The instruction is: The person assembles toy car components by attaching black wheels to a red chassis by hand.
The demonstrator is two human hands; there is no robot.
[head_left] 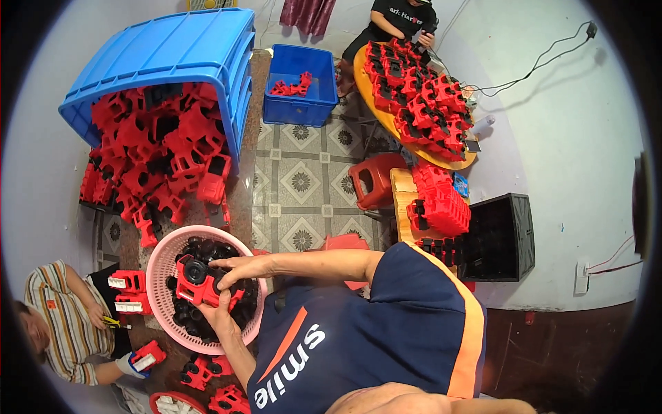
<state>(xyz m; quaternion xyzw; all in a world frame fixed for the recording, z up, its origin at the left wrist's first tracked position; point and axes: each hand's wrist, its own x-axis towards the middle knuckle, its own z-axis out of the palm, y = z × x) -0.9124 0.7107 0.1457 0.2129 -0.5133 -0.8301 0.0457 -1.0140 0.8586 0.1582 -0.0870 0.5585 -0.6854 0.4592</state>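
Note:
A red plastic toy vehicle (194, 292) with a black wheel (197, 272) on it is held over a pink basket (156, 290). My left hand (219, 316) grips the red body from below. My right hand (238, 268) closes on the black part at its other side; its fingertips partly cover that part. Loose black wheels (187, 319) fill the basket beneath. Beside the basket lie red toy bodies with white pieces (131, 303) and further red toy bodies (200, 372).
A tipped blue crate (165, 52) spills a heap of red toy bodies (162, 152) onto the table. A blue bin (301, 110) stands on the floor. One co-worker (69, 317) sits at left, another (400, 24) behind a loaded round table (376, 103). A red stool (376, 181) and black crate (500, 238) stand right.

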